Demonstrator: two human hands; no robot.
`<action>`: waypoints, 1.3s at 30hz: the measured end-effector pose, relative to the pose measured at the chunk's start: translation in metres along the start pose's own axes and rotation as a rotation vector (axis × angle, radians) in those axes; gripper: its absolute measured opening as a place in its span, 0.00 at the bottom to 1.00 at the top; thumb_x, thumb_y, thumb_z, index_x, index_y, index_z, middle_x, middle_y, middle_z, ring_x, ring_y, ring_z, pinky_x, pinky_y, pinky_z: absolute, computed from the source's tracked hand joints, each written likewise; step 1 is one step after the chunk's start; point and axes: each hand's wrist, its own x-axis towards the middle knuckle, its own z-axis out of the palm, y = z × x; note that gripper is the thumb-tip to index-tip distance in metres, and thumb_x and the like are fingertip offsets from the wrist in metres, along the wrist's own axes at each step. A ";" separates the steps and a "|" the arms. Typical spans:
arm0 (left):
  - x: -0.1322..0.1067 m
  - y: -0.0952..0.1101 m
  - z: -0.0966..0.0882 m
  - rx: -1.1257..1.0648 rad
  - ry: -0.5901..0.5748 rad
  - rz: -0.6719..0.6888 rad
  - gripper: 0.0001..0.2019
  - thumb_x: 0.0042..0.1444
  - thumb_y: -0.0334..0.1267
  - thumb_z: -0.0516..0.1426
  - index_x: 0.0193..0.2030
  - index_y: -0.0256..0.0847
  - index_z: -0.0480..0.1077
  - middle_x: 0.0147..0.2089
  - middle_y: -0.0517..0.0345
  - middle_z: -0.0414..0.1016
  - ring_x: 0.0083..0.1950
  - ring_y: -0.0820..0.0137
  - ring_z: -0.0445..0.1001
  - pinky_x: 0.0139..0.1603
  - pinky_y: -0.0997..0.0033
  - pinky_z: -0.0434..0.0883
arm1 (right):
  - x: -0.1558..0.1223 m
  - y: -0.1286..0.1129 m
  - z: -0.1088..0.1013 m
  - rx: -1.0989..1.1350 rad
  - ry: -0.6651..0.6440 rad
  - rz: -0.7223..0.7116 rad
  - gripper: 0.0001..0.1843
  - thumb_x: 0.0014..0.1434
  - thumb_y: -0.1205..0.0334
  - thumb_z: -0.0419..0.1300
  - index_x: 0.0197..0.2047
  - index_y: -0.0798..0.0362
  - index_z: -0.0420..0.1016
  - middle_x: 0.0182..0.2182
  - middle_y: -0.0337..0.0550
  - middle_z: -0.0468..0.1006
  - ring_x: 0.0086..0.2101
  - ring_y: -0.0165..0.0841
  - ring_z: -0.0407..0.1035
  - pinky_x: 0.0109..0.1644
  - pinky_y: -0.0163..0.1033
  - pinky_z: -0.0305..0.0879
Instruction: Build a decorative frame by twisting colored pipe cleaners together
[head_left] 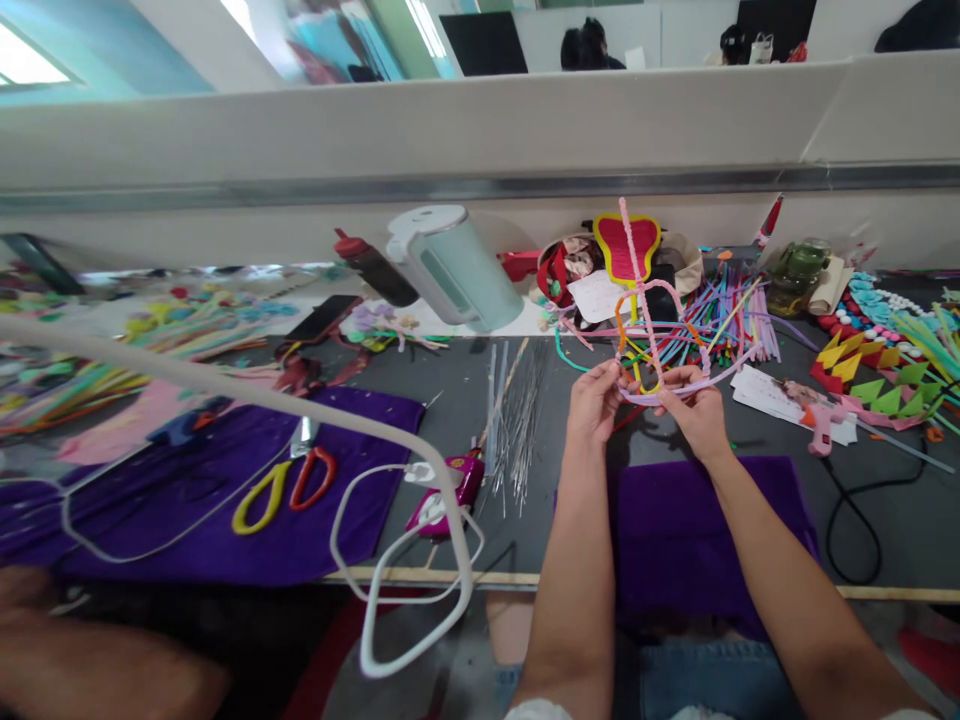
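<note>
Left hand (598,398), right hand (696,408): both grips clamped on fuzzy-wire frame (647,325), held over counter (519,548), back from its near edge. Best probably: pinch close to bends, ease gradually, brace opposite side against kinks.

a dark grey table (525,542) bears a purple cloth (210,472), thin metal wires (519,435) and white papers (769,398).
</note>
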 end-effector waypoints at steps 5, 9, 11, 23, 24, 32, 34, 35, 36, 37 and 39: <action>0.000 0.001 -0.003 -0.020 -0.084 -0.061 0.10 0.48 0.35 0.64 0.29 0.34 0.68 0.23 0.62 0.65 0.23 0.77 0.68 0.30 0.75 0.72 | 0.000 0.002 -0.001 0.007 -0.015 0.001 0.12 0.51 0.58 0.64 0.38 0.52 0.69 0.28 0.35 0.75 0.22 0.27 0.72 0.26 0.32 0.70; -0.004 0.004 -0.002 -0.223 -0.198 -0.134 0.06 0.51 0.30 0.61 0.32 0.35 0.67 0.27 0.62 0.65 0.27 0.77 0.67 0.37 0.69 0.74 | 0.002 0.000 -0.003 0.018 -0.001 0.011 0.13 0.50 0.58 0.65 0.37 0.52 0.69 0.28 0.35 0.75 0.22 0.27 0.72 0.25 0.32 0.69; -0.005 0.005 -0.001 -0.281 -0.218 -0.162 0.04 0.52 0.29 0.60 0.32 0.35 0.67 0.28 0.61 0.65 0.30 0.76 0.68 0.41 0.67 0.74 | 0.003 0.001 -0.004 0.029 0.006 0.019 0.13 0.49 0.57 0.65 0.37 0.51 0.70 0.27 0.35 0.75 0.22 0.27 0.71 0.26 0.32 0.69; -0.006 -0.025 0.020 0.008 -0.201 -0.137 0.19 0.44 0.42 0.67 0.41 0.35 0.74 0.37 0.51 0.77 0.37 0.68 0.76 0.42 0.64 0.74 | 0.012 0.003 -0.012 0.373 0.149 0.137 0.17 0.43 0.61 0.70 0.35 0.52 0.70 0.25 0.32 0.74 0.22 0.23 0.68 0.25 0.29 0.67; -0.008 -0.029 0.024 0.043 -0.219 -0.107 0.18 0.43 0.41 0.67 0.40 0.34 0.75 0.36 0.52 0.77 0.36 0.68 0.76 0.42 0.64 0.74 | 0.013 0.003 -0.013 0.390 0.147 0.149 0.18 0.42 0.61 0.70 0.36 0.52 0.70 0.25 0.32 0.74 0.22 0.23 0.68 0.25 0.28 0.66; -0.008 -0.038 0.028 0.137 -0.148 -0.007 0.16 0.44 0.43 0.67 0.38 0.35 0.77 0.35 0.52 0.79 0.31 0.70 0.77 0.39 0.68 0.74 | 0.014 0.004 -0.016 0.395 0.152 0.123 0.15 0.49 0.52 0.66 0.36 0.52 0.71 0.24 0.33 0.73 0.20 0.24 0.64 0.25 0.31 0.67; -0.007 -0.036 0.027 0.137 -0.144 -0.021 0.17 0.44 0.44 0.67 0.37 0.34 0.77 0.34 0.51 0.79 0.32 0.69 0.77 0.39 0.67 0.74 | 0.015 0.005 -0.016 0.364 0.177 0.115 0.14 0.50 0.51 0.65 0.35 0.52 0.72 0.23 0.33 0.72 0.21 0.24 0.64 0.25 0.32 0.68; -0.008 -0.036 0.027 0.133 -0.137 -0.027 0.17 0.44 0.44 0.67 0.36 0.34 0.76 0.34 0.51 0.79 0.32 0.69 0.77 0.38 0.67 0.75 | 0.015 0.006 -0.017 0.349 0.187 0.110 0.14 0.50 0.51 0.65 0.34 0.52 0.72 0.24 0.33 0.72 0.22 0.25 0.64 0.25 0.32 0.68; -0.008 -0.036 0.028 0.125 -0.128 -0.031 0.17 0.43 0.44 0.67 0.36 0.34 0.76 0.34 0.51 0.79 0.32 0.68 0.78 0.38 0.67 0.75 | 0.015 0.007 -0.017 0.340 0.193 0.104 0.14 0.49 0.51 0.66 0.34 0.52 0.72 0.24 0.33 0.72 0.22 0.25 0.64 0.26 0.32 0.68; -0.008 -0.036 0.028 0.115 -0.118 -0.039 0.17 0.42 0.44 0.68 0.35 0.34 0.76 0.34 0.52 0.79 0.32 0.68 0.78 0.37 0.68 0.75 | 0.015 0.008 -0.018 0.336 0.194 0.099 0.14 0.49 0.52 0.66 0.34 0.52 0.72 0.24 0.33 0.72 0.22 0.25 0.64 0.26 0.32 0.67; -0.009 -0.036 0.030 0.082 -0.108 -0.073 0.17 0.41 0.42 0.68 0.36 0.34 0.75 0.33 0.53 0.79 0.31 0.69 0.77 0.35 0.70 0.75 | 0.016 0.010 -0.018 0.337 0.186 0.095 0.13 0.49 0.52 0.66 0.34 0.51 0.72 0.24 0.33 0.71 0.22 0.24 0.64 0.25 0.32 0.66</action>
